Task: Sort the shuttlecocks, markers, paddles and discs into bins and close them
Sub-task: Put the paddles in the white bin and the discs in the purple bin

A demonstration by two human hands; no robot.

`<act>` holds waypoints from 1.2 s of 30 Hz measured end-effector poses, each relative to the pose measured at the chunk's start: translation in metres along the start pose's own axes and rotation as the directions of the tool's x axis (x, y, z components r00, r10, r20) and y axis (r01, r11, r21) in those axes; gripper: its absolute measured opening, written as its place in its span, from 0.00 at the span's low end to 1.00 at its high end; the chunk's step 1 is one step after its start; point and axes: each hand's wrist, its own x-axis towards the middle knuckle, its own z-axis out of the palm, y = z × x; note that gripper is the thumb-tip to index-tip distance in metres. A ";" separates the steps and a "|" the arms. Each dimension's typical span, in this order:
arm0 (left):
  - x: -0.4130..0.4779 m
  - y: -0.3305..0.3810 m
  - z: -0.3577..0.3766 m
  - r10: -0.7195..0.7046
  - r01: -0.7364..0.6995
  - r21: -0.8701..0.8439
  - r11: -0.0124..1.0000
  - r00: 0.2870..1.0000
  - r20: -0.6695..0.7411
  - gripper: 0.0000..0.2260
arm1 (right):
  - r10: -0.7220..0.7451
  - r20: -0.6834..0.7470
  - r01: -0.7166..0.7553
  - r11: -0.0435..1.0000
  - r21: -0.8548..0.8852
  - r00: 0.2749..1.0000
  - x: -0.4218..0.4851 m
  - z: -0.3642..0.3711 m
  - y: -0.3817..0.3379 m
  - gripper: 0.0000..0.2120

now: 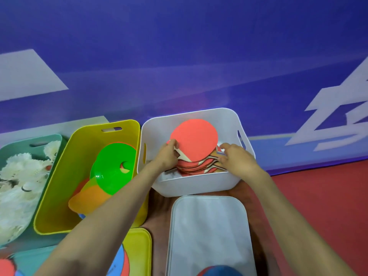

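While my left hand [167,154] and right hand [236,159] clasp the paddles [194,144] in the white bin [199,187], its lid [209,226] lies beside it, nothing closed.

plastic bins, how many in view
3: teal plastic bin far left with white feather shuttlecocks, yellow plastic bin middle with coloured discs, white plastic bin right with red paddles.

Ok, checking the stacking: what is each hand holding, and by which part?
Left hand grips the top paddle where blade meets handle; right hand touches lower paddles in the stack, grip cannot be told.
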 end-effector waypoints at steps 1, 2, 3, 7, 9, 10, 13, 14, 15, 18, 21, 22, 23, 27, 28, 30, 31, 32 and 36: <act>0.002 -0.004 0.005 0.000 0.000 0.034 0.999 1.000 0.002 0.15 | -0.012 0.005 0.012 0.999 0.031 1.000 -0.003 0.002 0.001 0.18; 0.003 -0.008 0.009 0.005 -0.006 0.089 0.996 1.000 0.011 0.17 | -0.022 0.005 0.022 0.998 0.057 1.000 -0.006 0.003 0.003 0.18; 0.005 -0.011 0.012 0.007 -0.012 0.163 0.987 1.000 0.030 0.19 | -0.033 -0.010 0.034 0.997 0.076 0.999 -0.008 0.005 0.004 0.19; 0.005 -0.015 0.009 -0.027 -0.023 0.412 0.911 0.993 0.115 0.23 | -0.089 -0.132 0.113 0.975 0.189 0.987 -0.016 0.012 0.003 0.17; -0.005 -0.006 0.002 -0.008 -0.023 0.387 0.922 0.997 0.078 0.24 | -0.123 -0.197 0.172 0.952 0.254 0.973 -0.024 0.014 0.002 0.17; -0.016 0.003 -0.001 0.039 -0.041 0.311 0.949 0.999 0.014 0.24 | -0.145 -0.243 0.213 0.935 0.283 0.959 -0.030 0.015 0.001 0.17; -0.071 0.028 -0.004 0.254 -0.234 0.102 0.967 0.913 -0.320 0.20 | -0.193 -0.435 0.357 0.873 0.333 0.879 -0.063 0.022 -0.004 0.14; -0.094 0.033 -0.001 0.321 -0.316 0.084 0.945 0.850 -0.416 0.18 | -0.188 -0.500 0.395 0.851 0.347 0.845 -0.078 0.027 -0.005 0.13; -0.118 0.036 0.005 0.377 -0.391 0.074 0.917 0.794 -0.477 0.16 | -0.175 -0.558 0.420 0.838 0.349 0.811 -0.094 0.033 -0.006 0.13; -0.185 0.027 0.038 0.498 -0.539 0.038 0.842 0.747 -0.440 0.11 | -0.137 -0.565 0.400 0.837 0.373 0.813 -0.141 0.061 -0.004 0.12; -0.229 -0.009 0.087 0.442 -0.459 -0.014 0.888 0.863 -0.246 0.12 | -0.126 -0.333 0.267 0.866 0.423 0.935 -0.179 0.101 0.009 0.15; -0.239 -0.022 0.103 0.353 -0.363 -0.044 0.931 0.922 -0.159 0.14 | -0.119 -0.212 0.197 0.895 0.400 0.970 -0.190 0.115 0.015 0.17; -0.247 -0.034 0.118 0.242 -0.246 -0.072 0.967 0.969 -0.060 0.18 | -0.102 -0.088 0.127 0.924 0.361 0.991 -0.199 0.129 0.020 0.21; -0.272 -0.058 0.161 -0.101 0.096 0.032 0.995 0.962 0.252 0.31 | 0.065 0.271 -0.106 0.985 0.137 0.960 -0.225 0.166 0.037 0.35; -0.277 -0.059 0.168 -0.136 0.123 0.065 0.990 0.951 0.278 0.33 | 0.100 0.303 -0.131 0.988 0.085 0.948 -0.230 0.171 0.039 0.39; -0.285 -0.057 0.179 -0.193 0.181 0.068 0.981 0.935 0.298 0.33 | 0.148 0.308 -0.155 0.988 -0.003 0.940 -0.238 0.178 0.042 0.41; -0.288 -0.055 0.184 -0.220 0.214 0.054 0.975 0.928 0.301 0.33 | 0.163 0.298 -0.162 0.986 -0.030 0.940 -0.241 0.180 0.042 0.41; -0.290 -0.052 0.188 -0.240 0.239 0.040 0.970 0.923 0.299 0.31 | 0.175 0.288 -0.170 0.985 -0.040 0.942 -0.243 0.182 0.042 0.40; -0.293 -0.040 0.196 -0.327 0.347 -0.022 0.937 0.901 0.285 0.24 | 0.223 0.273 -0.219 0.975 -0.046 0.936 -0.239 0.181 0.040 0.42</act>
